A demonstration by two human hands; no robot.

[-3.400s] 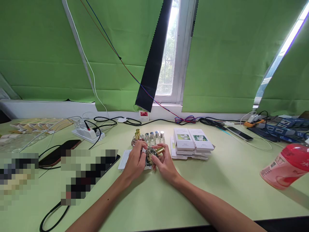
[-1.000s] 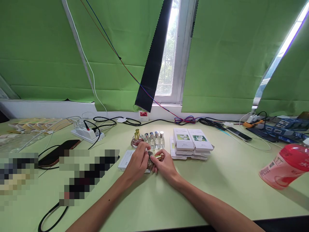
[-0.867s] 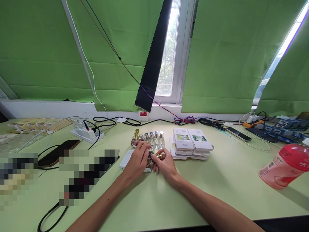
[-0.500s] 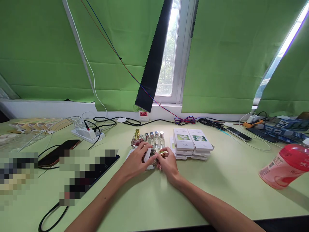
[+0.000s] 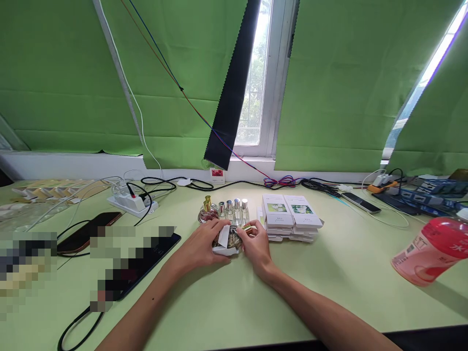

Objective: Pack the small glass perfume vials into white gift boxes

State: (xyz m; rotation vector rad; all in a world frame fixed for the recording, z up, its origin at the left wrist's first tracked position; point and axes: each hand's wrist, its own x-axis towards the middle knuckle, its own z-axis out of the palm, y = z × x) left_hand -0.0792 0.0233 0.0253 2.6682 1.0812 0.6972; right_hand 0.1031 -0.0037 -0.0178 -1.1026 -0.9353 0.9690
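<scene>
- Just in front of the vial row (image 5: pixel 233 210), both hands met over one small bottle (image 5: pixel 231 240) on the table (image 5: pixel 234 292).
- The left hand (image 5: pixel 203 246) curled around a white box (image 5: pixel 222 247), fingers closed on it, and the box's open flap stood up beside the bottle.
- The right hand (image 5: pixel 257 244) pinched the bottle's gold cap (image 5: pixel 247 227), thumb and forefinger closed on it.
- The bottle lay tilted, its round patterned body partly inside the box mouth, cap pointing toward the vial row's right end; how deep it sat, I could not tell.
- Left of the vial row stood two gold-capped round bottles (image 5: pixel 206 210), touching or nearly so.
- Right of the vial row sat a stack of white cartons (image 5: pixel 290 217), floral pictures on top, just beside the right hand.
- Far left of the vial row lay a power strip (image 5: pixel 132 203) with cables, and a dark phone (image 5: pixel 87 234) nearer the table's front edge.
- Far right of the vial row leaned a pink bottle (image 5: pixel 431 251), well apart from both hands.
</scene>
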